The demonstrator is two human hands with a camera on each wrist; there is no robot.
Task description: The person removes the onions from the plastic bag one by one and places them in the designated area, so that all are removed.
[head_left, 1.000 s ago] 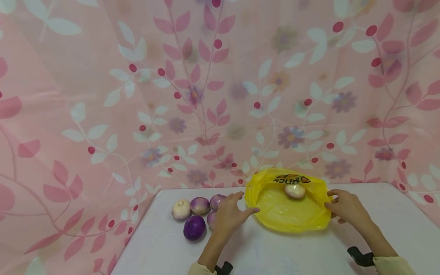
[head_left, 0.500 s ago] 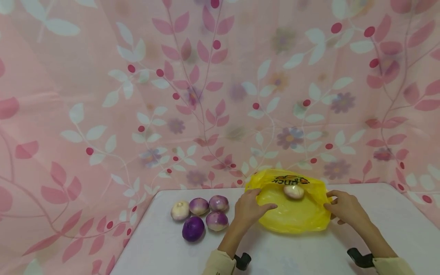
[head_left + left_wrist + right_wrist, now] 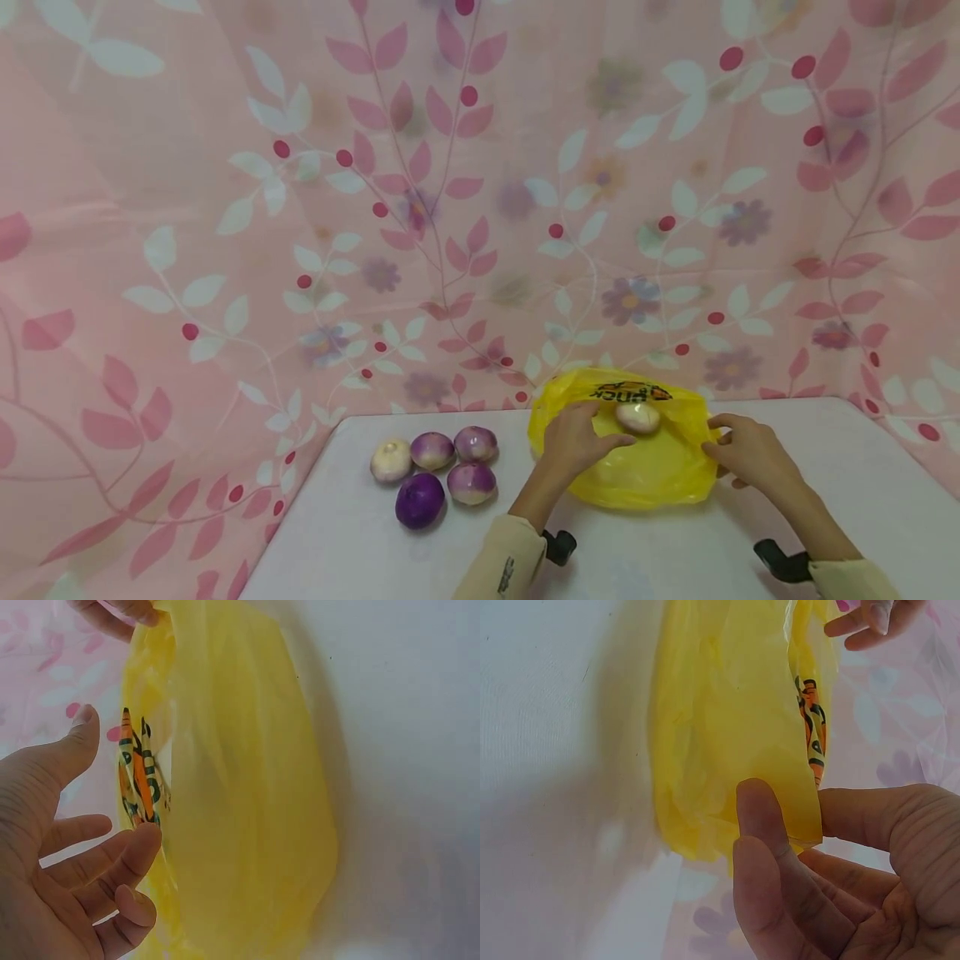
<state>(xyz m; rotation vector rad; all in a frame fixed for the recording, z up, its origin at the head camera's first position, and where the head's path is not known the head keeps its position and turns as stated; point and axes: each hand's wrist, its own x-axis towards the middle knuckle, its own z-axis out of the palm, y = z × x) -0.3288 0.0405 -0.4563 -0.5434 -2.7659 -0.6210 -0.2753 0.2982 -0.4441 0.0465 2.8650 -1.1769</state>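
A yellow plastic bag [image 3: 637,483] with dark printed lettering lies with its mouth spread toward me. Inside, near its upper edge, rests a pale, round, turnip-like vegetable [image 3: 638,417]. My right hand [image 3: 753,450] pinches the bag's right edge between thumb and fingers, the yellow film [image 3: 727,712] showing between them in the right wrist view. At the bag's mouth, my left hand [image 3: 576,442] overlaps its left part. Its thumb and fingers are spread apart, holding nothing; in the left wrist view the loosely bent fingers [image 3: 124,877] are right at the printed rim.
Several round vegetables sit grouped left of the bag: a whitish one [image 3: 392,461], a dark purple one [image 3: 420,501] and purple-and-white ones [image 3: 472,483]. They stand on a white-covered table [image 3: 337,550]. A pink floral curtain [image 3: 480,208] hangs right behind its far edge.
My left hand has moved right, from over the vegetable group to the bag's mouth. My right hand has kept its pinch on the bag's edge.
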